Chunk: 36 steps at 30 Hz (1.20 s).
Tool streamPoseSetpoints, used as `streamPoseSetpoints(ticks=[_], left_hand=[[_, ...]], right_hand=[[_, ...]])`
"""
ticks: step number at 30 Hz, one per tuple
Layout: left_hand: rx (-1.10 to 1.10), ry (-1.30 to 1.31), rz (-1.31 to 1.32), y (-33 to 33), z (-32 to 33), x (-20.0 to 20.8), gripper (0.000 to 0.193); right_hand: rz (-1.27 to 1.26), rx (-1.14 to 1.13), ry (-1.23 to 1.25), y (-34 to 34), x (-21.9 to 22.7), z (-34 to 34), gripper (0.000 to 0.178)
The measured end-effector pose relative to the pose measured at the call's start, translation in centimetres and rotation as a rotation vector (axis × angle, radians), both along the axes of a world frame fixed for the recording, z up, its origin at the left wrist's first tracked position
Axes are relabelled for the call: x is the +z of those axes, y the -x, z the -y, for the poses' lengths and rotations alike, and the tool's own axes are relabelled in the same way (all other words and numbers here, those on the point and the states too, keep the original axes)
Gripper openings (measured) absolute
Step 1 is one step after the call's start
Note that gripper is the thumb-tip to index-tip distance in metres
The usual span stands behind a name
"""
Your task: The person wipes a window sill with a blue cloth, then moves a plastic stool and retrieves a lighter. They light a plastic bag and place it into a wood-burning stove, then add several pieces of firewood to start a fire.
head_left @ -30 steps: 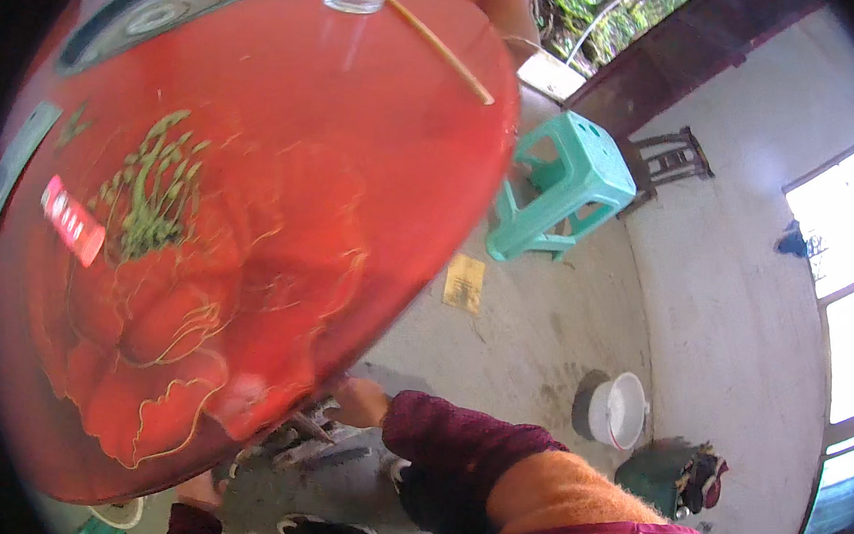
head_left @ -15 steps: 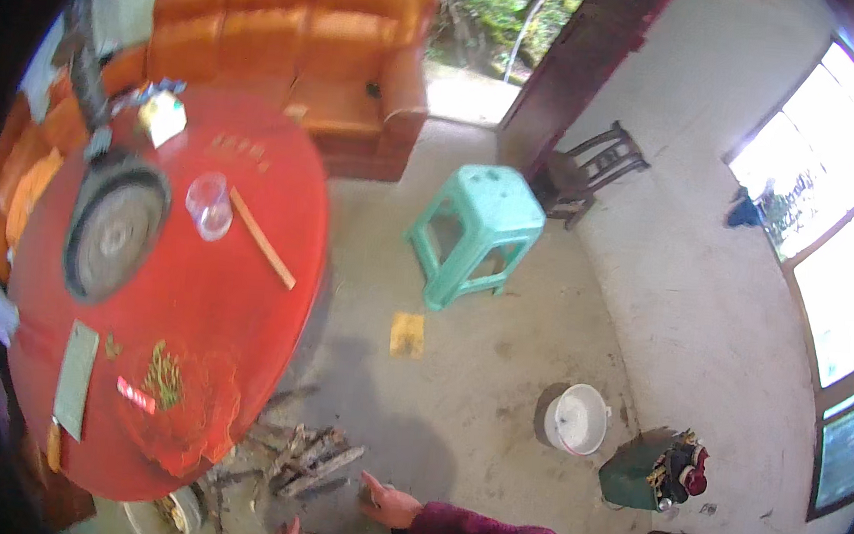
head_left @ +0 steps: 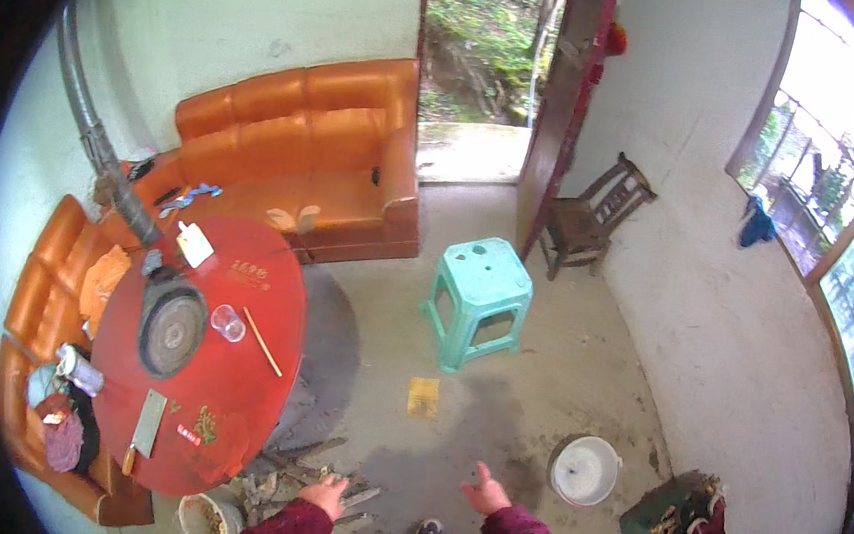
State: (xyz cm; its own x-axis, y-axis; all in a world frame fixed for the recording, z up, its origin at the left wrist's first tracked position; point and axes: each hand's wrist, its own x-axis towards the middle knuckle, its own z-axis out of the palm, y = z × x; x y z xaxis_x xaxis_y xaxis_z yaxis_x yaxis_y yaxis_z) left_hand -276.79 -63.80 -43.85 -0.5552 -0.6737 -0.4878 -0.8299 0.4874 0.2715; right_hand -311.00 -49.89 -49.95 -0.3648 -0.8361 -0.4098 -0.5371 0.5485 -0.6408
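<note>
Both my arms, in dark red sleeves, reach forward low over the floor. My left hand (head_left: 325, 496) is over the heap of split firewood (head_left: 274, 486) beside the red table; its fingers are spread and nothing shows in them. Farther right, my right hand (head_left: 486, 491) is held above the bare floor, thumb and fingers apart, holding nothing. The white bucket (head_left: 587, 470) stands to the right of that hand. One of my dark shoes (head_left: 428, 530) shows between the hands.
On the red oval table (head_left: 260, 354) are a round stove top (head_left: 173, 332), a cleaver (head_left: 148, 424), two clear cups (head_left: 228, 324) and a wooden stick (head_left: 263, 342). A green plastic stool (head_left: 482, 296), an orange sofa (head_left: 304, 167) and a wooden chair (head_left: 591, 220) stand beyond.
The view has tilted up and shows more of the room. My hands have moved apart: the left now over the firewood, the right farther right, away from it.
</note>
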Motion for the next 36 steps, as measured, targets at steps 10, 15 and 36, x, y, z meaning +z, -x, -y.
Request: streamPoseSetpoints(ticks=[10,15,36], left_hand=[[-0.058,-0.142,-0.165,11.7,5.0,1.3,0.066],[0.016,-0.236,-0.059,16.3,11.3,-1.0,0.068],[0.293,-0.177,-0.202,28.3,38.2,0.5,0.062]], right_hand=[[-0.042,-0.319,0.111,11.8,2.4,1.4,0.059],[0.376,-0.365,0.314,13.9,-10.1,7.3,0.039],[-0.001,0.224,-0.14,35.6,-14.1,44.9,0.05]])
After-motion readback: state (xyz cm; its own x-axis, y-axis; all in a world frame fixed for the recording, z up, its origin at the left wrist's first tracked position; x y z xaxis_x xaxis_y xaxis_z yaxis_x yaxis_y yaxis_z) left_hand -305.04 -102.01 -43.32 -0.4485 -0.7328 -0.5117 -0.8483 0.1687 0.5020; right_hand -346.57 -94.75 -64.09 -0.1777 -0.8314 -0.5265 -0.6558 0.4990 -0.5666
